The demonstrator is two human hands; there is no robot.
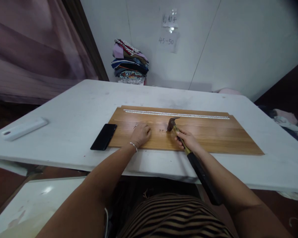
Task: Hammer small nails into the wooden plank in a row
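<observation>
**Two bare hands over a wooden board, the right one gripping a hammer**

At the far left hung a dusty-pink cloth curtain (37,46). Right of it and nearer, a long white object with a dark round hole (24,129) lay on a white table (72,105). Next came a flat black rectangular phone (103,137), beside the left end of a brown wood-grained board (221,135) that lay lengthwise across the near part of the table.

On the board's left part lay a few thin silvery slivers (135,125), just beyond the left hand (140,133). That hand, a silvery bracelet (134,146) at its wrist, rested on the board with fingers curled; whether they pinched anything could not be told. On the far side, against the pale wall (211,59), rose a stack of folded, multicoloured cloth (130,62).

Right of the left hand, small dark nail-like specks (161,130) stood in a short row on the board. Just right of them was the rusty brown head of a claw hammer with a yellowish shaft and black grip (195,163); whether it touched the last speck was unclear. The right hand (188,138) was wrapped firmly around the shaft close to the head, the black grip slanting toward the near right. Two long, thin white strips (176,114) ran along the board's far edge.
</observation>
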